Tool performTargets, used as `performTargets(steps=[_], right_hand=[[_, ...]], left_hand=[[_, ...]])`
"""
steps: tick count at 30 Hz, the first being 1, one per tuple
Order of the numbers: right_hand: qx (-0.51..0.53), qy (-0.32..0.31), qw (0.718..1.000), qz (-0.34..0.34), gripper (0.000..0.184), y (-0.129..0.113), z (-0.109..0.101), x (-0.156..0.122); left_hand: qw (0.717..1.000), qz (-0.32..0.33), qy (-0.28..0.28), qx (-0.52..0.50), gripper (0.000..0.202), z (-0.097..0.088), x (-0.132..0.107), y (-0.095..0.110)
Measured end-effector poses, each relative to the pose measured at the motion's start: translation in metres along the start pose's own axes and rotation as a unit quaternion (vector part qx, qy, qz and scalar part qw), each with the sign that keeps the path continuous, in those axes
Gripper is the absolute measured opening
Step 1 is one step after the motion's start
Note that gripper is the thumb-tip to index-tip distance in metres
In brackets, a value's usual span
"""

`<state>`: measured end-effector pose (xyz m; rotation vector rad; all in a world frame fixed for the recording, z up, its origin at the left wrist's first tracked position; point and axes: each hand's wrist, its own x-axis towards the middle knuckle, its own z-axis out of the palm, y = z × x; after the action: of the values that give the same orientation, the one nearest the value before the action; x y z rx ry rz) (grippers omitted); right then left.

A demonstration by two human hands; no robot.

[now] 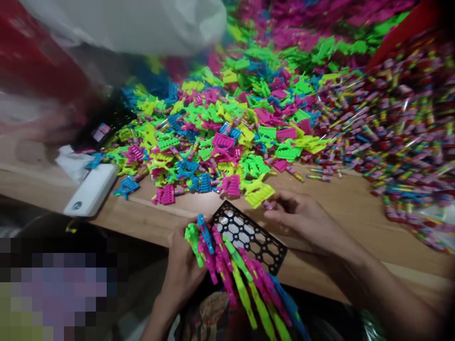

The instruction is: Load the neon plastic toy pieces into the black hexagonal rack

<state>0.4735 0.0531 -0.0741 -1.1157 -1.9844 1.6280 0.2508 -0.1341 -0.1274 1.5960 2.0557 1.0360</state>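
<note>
A black perforated rack [250,232] with hexagonal holes is tilted at the table's front edge. My left hand [186,265] closes around its left end, with some of the fingers hidden behind it. Rows of pink, green, yellow and blue plastic toy pieces [245,279] stand out from the rack's near side, over my lap. Right of the rack, my right hand [302,220] pinches a yellow plastic toy piece [259,193] by its small pinkish end. This piece is at the near edge of a big heap of similar coloured pieces [213,137].
On the right lies a large pile of small colourful tubes [401,132]. A white box-shaped device [92,192] rests on the left table edge beside a crumpled tissue [73,163]. White bags [149,23] bulge at the upper left. Bare wood [355,213] shows at right.
</note>
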Motion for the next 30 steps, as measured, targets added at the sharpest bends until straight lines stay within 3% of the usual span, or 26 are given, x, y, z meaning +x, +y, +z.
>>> performTargets(steps=[2, 6, 12, 16, 20, 24, 27, 30], right_hand=[[0.025, -0.046, 0.998, -0.029, 0.017, -0.008, 0.021, 0.006], [-0.001, -0.028, 0.995, -0.093, 0.015, -0.013, 0.051, 0.017], [0.012, -0.092, 0.984, -0.155, 0.006, -0.014, 0.070, 0.030], [-0.070, -0.097, 0.962, -0.245, 0.008, -0.009, 0.075, 0.038], [-0.191, -0.110, 0.923, -0.317, 0.016, -0.010, 0.078, 0.037], [-0.268, -0.145, 0.905, -0.297, 0.016, -0.020, 0.080, 0.037], [-0.260, -0.173, 0.907, -0.281, 0.013, -0.028, 0.072, 0.040], [-0.250, -0.118, 0.918, -0.285, 0.011, -0.030, 0.055, 0.044]], left_hand=[[1.000, -0.002, 0.000, 0.000, 0.044, -0.001, 0.000, 0.003], [1.000, 0.011, 0.001, 0.002, 0.048, -0.001, 0.000, 0.003], [1.000, 0.026, 0.007, 0.016, 0.044, 0.001, -0.001, 0.000], [1.000, 0.017, -0.002, 0.024, 0.038, 0.002, -0.001, 0.001], [1.000, 0.018, -0.003, 0.021, 0.038, 0.002, -0.001, 0.002], [1.000, 0.021, 0.001, 0.016, 0.042, 0.002, -0.001, 0.002], [1.000, 0.017, 0.001, 0.016, 0.040, 0.002, -0.002, 0.002], [1.000, 0.013, 0.007, 0.014, 0.041, 0.003, -0.002, 0.002]])
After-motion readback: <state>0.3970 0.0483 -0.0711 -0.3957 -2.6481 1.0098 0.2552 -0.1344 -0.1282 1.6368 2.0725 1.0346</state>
